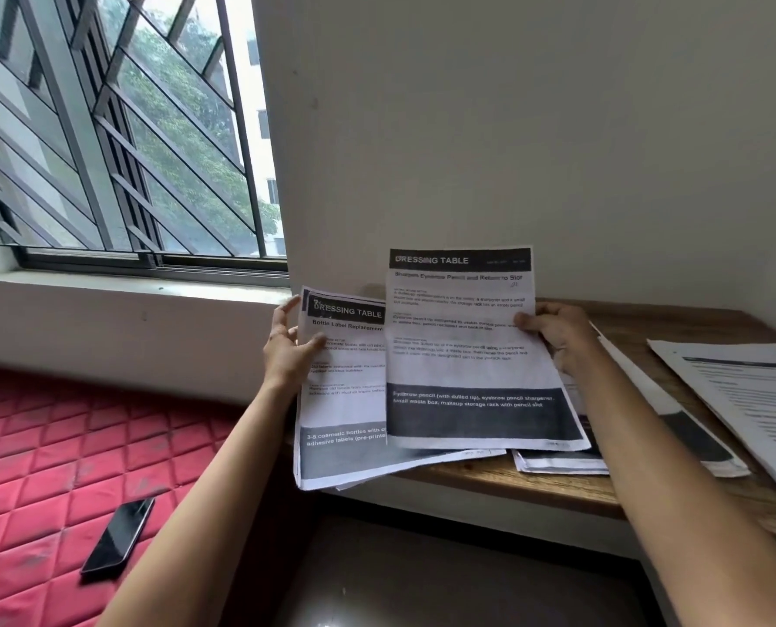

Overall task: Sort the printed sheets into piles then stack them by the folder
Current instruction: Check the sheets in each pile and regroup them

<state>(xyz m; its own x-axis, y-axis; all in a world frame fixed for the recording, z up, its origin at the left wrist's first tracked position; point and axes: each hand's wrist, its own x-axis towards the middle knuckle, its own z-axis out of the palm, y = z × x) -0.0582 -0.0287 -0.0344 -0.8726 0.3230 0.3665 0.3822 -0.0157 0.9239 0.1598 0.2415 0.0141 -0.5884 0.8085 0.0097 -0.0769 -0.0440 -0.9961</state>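
The wall [535,129] shuts off 12 o'clock, right behind the desk [535,486]. At centre two raised papers block the way to the desk's back edge: the single sheet [467,368] and, just at its 9 o'clock, the stack [345,400]. Piles [747,400] cover 3 o'clock. Bare wood shows only along the front edge at 5 o'clock. At 8 o'clock the mattress [28,468] lies open, except for a phone [118,534].

Soft daylight came through the barred grey-framed window [119,142] at far left, its brightest gaps blown out to white. The plain cream wall [512,129] was evenly lit. Wide-angle distortion bent the window bars and stretched the edges. Small print on the white printed sheets [463,368] was blurred; shadow lay under the brown wooden table [558,491].
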